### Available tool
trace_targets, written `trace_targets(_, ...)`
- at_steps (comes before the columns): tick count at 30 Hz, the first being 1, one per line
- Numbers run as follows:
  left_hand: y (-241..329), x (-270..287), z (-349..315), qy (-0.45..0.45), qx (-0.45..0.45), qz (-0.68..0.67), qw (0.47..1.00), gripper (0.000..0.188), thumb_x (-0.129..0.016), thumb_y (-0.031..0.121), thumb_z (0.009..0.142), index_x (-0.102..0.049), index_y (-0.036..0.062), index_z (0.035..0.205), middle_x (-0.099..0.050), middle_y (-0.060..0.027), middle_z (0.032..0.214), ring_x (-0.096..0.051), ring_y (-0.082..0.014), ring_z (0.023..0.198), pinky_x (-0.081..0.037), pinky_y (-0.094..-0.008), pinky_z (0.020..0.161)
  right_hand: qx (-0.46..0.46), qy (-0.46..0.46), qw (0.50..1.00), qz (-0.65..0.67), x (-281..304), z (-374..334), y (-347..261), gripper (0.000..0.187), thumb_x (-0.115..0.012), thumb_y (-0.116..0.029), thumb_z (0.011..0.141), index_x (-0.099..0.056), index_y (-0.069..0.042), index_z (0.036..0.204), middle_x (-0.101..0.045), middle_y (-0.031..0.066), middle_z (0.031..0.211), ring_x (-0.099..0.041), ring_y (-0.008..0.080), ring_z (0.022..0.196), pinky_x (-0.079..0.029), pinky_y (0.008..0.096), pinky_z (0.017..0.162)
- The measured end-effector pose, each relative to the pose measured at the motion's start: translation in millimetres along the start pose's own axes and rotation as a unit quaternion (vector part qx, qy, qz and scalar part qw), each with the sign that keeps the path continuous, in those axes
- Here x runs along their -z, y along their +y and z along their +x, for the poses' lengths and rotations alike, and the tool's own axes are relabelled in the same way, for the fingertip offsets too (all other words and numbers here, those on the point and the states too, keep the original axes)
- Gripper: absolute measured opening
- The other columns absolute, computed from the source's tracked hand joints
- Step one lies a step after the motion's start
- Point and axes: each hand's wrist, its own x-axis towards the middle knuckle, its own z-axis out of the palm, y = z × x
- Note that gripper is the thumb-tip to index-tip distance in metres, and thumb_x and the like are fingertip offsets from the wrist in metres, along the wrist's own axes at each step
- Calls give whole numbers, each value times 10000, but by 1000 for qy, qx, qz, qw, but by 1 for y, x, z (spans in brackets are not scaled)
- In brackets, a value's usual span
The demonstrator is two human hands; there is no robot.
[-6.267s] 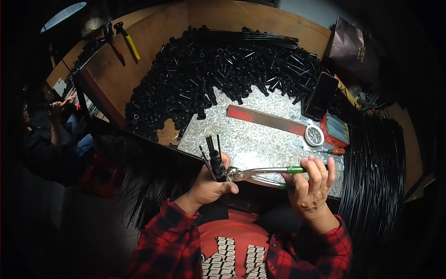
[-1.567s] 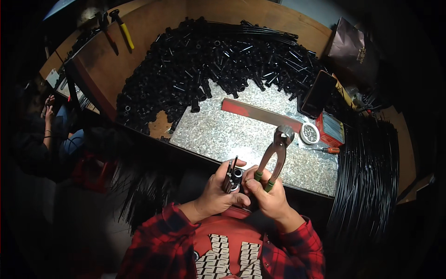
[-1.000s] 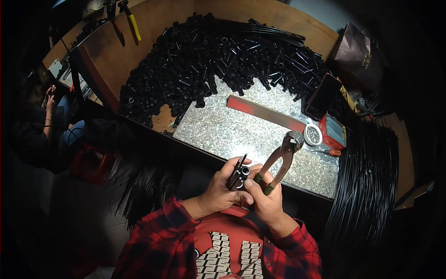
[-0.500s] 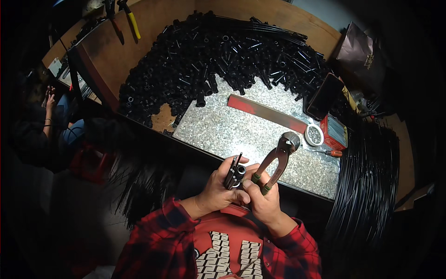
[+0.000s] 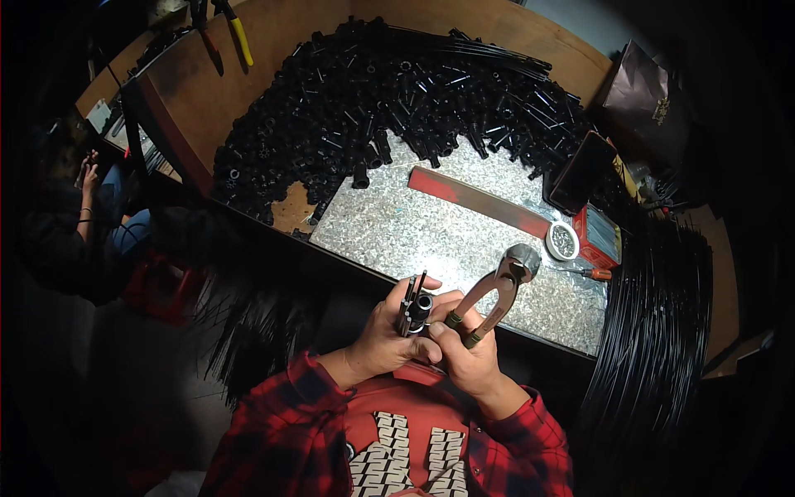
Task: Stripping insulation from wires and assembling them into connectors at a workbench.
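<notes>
In front of my chest, my left hand [image 5: 379,335] is closed around a small black tubular part [image 5: 421,308] with a pale ring at its open end and several thin black rods beside it. My right hand [image 5: 474,356] grips the handles of a pair of end-cutting pincers [image 5: 501,294], whose rounded metal head points up and away over the table edge. The pincers' handles stand a little apart. My right thumb and fingers come close to the black part, and the fingertips of both hands nearly meet; the contact between them is partly hidden.
Black tubular parts [image 5: 331,124] are heaped on the speckled tabletop [image 5: 373,224]. A red-brown bar [image 5: 476,203], a white bowl of small metal pieces [image 5: 562,241], a red box [image 5: 598,236] and a screwdriver [image 5: 596,273] lie right. Long black rods [image 5: 650,315] hang beyond. Another person's hand [image 5: 88,174] shows far left.
The pincers' head has tipped slightly to the right and down. The black part in my left hand has shifted a little left. Both hands keep their hold.
</notes>
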Motion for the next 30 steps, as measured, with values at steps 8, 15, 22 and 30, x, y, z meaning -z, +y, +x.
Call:
trace_targets(8, -2, 2, 0, -17, -10, -22, 1000, 792, -848, 319, 607, -454, 5, 1218, -575, -63, 1091, -574, -99, 888, -453, -229, 782, 9, 5, 1000, -8, -4, 1, 3, 88, -544, -30, 858, -559, 10, 935, -549, 66, 892, -541, 147, 789, -443, 276, 723)
trace_targets(15, -19, 10, -2, -27, 37, -52, 998, 897, -833, 458, 577, -419, 8, 1232, -604, -28, 950, -549, -89, 869, -462, -241, 769, 81, -9, 992, -95, -5, 7, 1, 84, -590, -29, 816, -575, 19, 882, -563, 105, 822, -569, 223, 726, -456, 313, 684)
trace_targets(22, -5, 27, 0, -93, 66, -21, 993, 781, -772, 545, 541, -616, 13, 1091, -556, -47, 1148, -493, -166, 1086, -389, -339, 947, 56, -55, 982, -169, -4, 15, -2, 173, -677, -58, 787, -559, 7, 896, -543, 119, 768, -570, 249, 683, -465, 335, 639)
trace_targets(30, -25, 57, -5, -74, 24, -104, 992, 711, -838, 437, 530, -435, 46, 966, -482, 62, 707, -436, -31, 621, -347, -233, 628, -31, -130, 955, -265, 25, 4, -21, 463, -746, -144, 754, -518, -9, 1134, -553, 79, 771, -556, 157, 683, -450, 288, 615)
